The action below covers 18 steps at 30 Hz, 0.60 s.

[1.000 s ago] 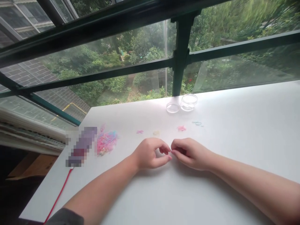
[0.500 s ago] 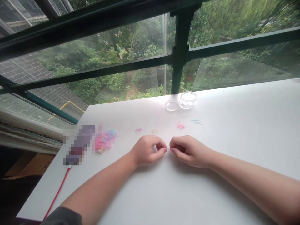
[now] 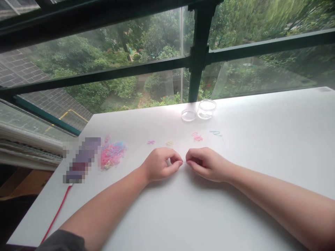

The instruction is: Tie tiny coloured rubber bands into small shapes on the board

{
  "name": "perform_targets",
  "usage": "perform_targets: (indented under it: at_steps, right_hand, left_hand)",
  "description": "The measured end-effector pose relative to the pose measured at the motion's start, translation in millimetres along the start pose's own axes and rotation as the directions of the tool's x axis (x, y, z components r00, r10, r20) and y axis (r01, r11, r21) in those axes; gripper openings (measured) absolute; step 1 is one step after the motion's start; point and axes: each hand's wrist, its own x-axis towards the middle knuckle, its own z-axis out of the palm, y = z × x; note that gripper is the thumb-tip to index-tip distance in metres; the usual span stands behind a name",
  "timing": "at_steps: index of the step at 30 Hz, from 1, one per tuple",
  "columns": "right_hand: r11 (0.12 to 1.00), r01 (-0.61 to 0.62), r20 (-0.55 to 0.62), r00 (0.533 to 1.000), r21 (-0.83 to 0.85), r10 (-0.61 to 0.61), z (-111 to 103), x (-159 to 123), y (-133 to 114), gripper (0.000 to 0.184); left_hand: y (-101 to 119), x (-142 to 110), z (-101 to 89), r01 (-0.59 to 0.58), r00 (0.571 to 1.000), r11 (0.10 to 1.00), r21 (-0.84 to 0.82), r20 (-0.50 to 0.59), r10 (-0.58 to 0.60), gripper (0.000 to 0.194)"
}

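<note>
Above the white table (image 3: 167,216), my left hand (image 3: 162,164) is closed in a pinch, thumb against forefinger. Facing it across a narrow gap, my right hand (image 3: 206,164) pinches in the same way. A thin pale strand (image 3: 184,161) spans the gap between the fingertips; its kind is too small to make out. Just beyond the hands lie small groups of thin coloured loops: purple pieces (image 3: 151,142), pale yellow pieces (image 3: 170,143), pink pieces (image 3: 198,137) and teal pieces (image 3: 216,133).
Left of my hands is a clear bag (image 3: 113,155) of many pink, blue and yellow pieces. Beside it lies a pixelated dark object (image 3: 83,160) with a red cord (image 3: 56,216). A clear round jar (image 3: 206,109) and its lid (image 3: 188,115) stand near the window frame (image 3: 197,52).
The whole view has shifted slightly, so everything sits a little further left and higher. Both hands keep their pinch, with the thin strand still between them.
</note>
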Motion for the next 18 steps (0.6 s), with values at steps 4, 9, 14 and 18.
perform_targets:
  at_steps: [4, 9, 14, 18]
  right_hand:
    - [1.0, -0.006, -0.007, 1.0, 0.016, 0.006, -1.1, 0.5, 0.4, 0.01]
    - [0.997, -0.032, -0.006, 0.999, 0.068, 0.032, -1.9, 0.3, 1.7, 0.011]
    - [0.991, -0.072, 0.028, 0.997, 0.115, 0.069, -2.4, -0.4, 1.1, 0.004]
    - [0.99, -0.08, 0.046, 0.996, 0.112, 0.076, -2.4, -0.4, 1.3, 0.004]
  left_hand:
    - [-2.5, 0.0, -0.4, 0.02, 1.0, 1.0, 0.0, -0.013, -0.02, 0.008]
    - [-5.4, -0.4, -1.8, 0.05, 0.997, 0.999, -0.002, -0.051, -0.05, 0.007]
    - [-4.6, 0.3, -2.0, 0.077, 0.995, 0.997, -0.014, -0.056, -0.078, 0.007]
    - [-3.2, 0.7, -0.9, 0.083, 0.995, 0.996, -0.012, -0.045, -0.083, 0.008]
